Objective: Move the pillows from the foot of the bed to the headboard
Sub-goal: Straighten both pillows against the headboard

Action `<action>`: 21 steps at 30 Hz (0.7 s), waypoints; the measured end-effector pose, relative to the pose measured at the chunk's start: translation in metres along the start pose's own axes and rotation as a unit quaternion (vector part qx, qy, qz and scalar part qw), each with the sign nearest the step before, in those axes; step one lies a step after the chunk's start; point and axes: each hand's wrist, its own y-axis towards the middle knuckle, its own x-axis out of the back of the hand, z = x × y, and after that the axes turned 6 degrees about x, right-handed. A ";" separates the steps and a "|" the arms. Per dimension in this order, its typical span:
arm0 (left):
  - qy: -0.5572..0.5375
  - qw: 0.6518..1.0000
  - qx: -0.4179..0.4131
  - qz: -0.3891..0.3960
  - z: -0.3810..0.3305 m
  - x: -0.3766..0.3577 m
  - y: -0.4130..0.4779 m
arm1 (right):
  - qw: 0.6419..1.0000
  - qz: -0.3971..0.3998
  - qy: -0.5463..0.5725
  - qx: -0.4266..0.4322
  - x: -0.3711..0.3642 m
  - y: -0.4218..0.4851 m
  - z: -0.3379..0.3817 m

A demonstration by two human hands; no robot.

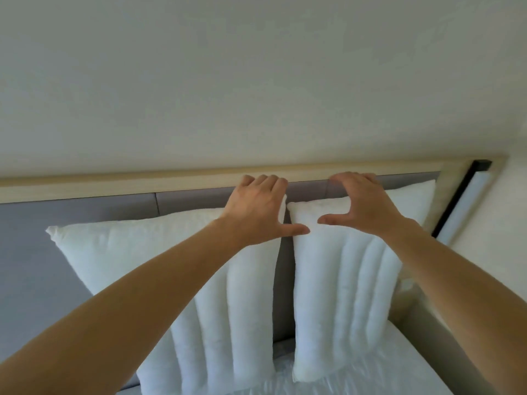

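Note:
Two white quilted pillows stand upright side by side against the grey padded headboard. My left hand covers the top right corner of the left pillow, fingers hooked over its top edge and thumb stretched across the gap between the pillows. My right hand arches over the top edge of the right pillow. Its thumb rests on the pillow's front. Its fingers are curled above the edge, with a strip of headboard showing under them.
A light wooden rail caps the headboard under a plain pale wall. A black-framed light strip runs down at the right. White bedding lies below the pillows. A narrow gap separates the two pillows.

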 end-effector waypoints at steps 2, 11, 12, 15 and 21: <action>-0.013 1.000 -0.015 0.013 -0.031 -0.014 0.022 | 0.999 0.028 -0.026 -0.037 0.006 -0.017 -0.033; -0.030 0.991 0.028 0.131 -0.106 -0.093 0.085 | 0.983 0.141 -0.070 -0.099 -0.015 -0.030 -0.132; -0.028 0.990 0.038 0.135 -0.108 -0.099 0.087 | 0.982 0.146 -0.063 -0.097 -0.020 -0.027 -0.138; -0.018 0.990 0.054 0.133 -0.112 -0.110 0.090 | 0.984 0.151 -0.050 -0.084 -0.034 -0.022 -0.150; -0.019 0.991 0.056 0.124 -0.117 -0.112 0.086 | 0.985 0.136 -0.098 -0.036 -0.046 -0.031 -0.163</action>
